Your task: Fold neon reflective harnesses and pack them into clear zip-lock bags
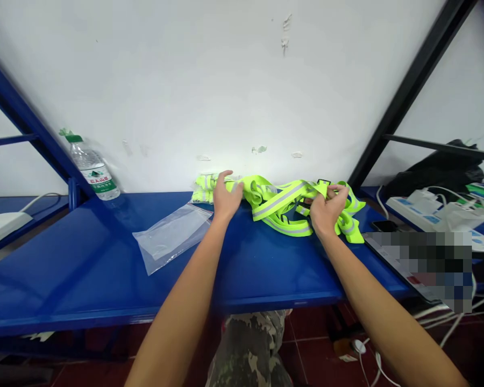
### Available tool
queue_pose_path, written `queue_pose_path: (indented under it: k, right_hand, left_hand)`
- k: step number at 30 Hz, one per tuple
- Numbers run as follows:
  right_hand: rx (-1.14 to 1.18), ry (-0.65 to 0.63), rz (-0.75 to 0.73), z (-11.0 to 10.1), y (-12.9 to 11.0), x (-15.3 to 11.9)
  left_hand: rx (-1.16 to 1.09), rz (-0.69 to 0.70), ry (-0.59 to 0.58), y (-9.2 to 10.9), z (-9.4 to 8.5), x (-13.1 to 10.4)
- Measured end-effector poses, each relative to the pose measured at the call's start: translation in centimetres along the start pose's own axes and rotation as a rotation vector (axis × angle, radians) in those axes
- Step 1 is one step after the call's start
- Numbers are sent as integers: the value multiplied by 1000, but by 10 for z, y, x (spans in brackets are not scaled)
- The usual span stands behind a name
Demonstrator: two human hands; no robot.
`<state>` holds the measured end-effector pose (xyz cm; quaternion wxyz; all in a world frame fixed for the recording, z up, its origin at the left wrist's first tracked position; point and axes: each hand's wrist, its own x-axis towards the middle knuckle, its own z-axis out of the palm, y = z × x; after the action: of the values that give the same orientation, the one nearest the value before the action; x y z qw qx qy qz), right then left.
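A tangle of neon-yellow reflective straps with grey stripes [284, 201], perhaps a safety harness vest, lies on the blue table against the wall. My right hand [328, 210] is closed on a strap at its right side, beside a black buckle. At the left end, my left hand [228, 200] has thumb and fingers apart, the thumb close to the straps; whether it touches them is unclear. Behind that hand sits a folded neon-yellow bundle [203, 189], seemingly in clear plastic. A flat clear zip bag [173, 236] lies left of my left forearm.
A water bottle [94, 169] with a green cap leans by the left frame post. On the right are a tablet-like device [403, 263], partly blurred out, a dark phone-like object [384, 226], a power strip with white chargers [419, 207] and loose cables. Blue table surface [274, 274] extends in front.
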<state>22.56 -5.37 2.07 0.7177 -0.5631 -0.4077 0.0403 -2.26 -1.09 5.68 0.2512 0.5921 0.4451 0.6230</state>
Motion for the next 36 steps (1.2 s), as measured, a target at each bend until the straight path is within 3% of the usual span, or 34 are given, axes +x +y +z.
queue_pose_path:
  k: [2, 4, 8, 14, 18, 21, 26, 28, 31, 36]
  right_hand:
    - [-47, 71, -111, -2, -6, -1]
    - [-96, 117, -177, -4, -10, -1]
    - [-98, 75, -153, -3, -12, -2]
    - [20, -254, -86, 0, -20, -7]
    - [26, -427, -82, 1, -23, -10]
    - [16, -532, -135, 1, -21, -11]
    - [-126, -870, -286, 0, -19, -15]
    - [-195, -959, -359, -1, -19, -17]
    - [-278, -1026, -411, -1, -16, -17]
    - [-537, -966, -431, 0, -6, -11]
  left_hand:
    - [259, 126, -117, -6, 4, -9]
    - [455, 167, -215, -11, 6, -17]
    - [529, 173, -235, -18, 11, -24]
    - [243, 46, -177, -23, 18, -16]
    - [342, 75, -262, -22, 16, -17]
    - [449, 63, -233, -20, 13, -22]
    - [493, 29, -245, -19, 11, -22]
    - [528, 64, -195, -18, 11, -22]
    - [592, 138, -24, -11, 10, -23]
    - [582, 219, 208, 1, 5, -23]
